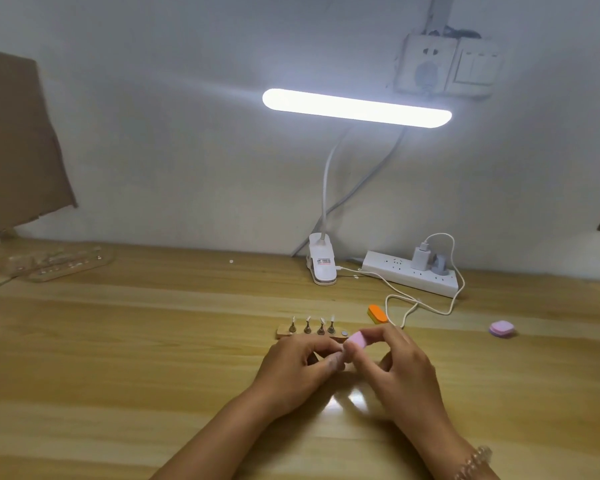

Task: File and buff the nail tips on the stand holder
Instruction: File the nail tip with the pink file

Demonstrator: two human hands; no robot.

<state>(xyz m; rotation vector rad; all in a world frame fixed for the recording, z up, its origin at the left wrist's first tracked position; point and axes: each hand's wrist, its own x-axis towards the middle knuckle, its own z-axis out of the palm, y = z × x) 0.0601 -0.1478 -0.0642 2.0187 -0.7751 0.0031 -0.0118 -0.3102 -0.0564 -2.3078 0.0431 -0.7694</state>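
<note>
A small wooden stand holder (284, 332) lies on the table just beyond my hands. Several metal pegs with pale nail tips (308, 324) stand upright on it, and one bare round magnet spot (344, 333) sits at its right end. My right hand (395, 365) pinches a small pink buffer block (357, 339). My left hand (298, 368) is closed on a small peg with a nail tip, mostly hidden by the fingers, and held against the pink block.
An orange buffer block (377, 313) lies behind the holder to the right. A pink pad (502, 329) sits far right. A clip lamp (321, 266), a power strip (413, 273) and a white cable (413, 304) occupy the back. A second holder strip (63, 263) lies back left.
</note>
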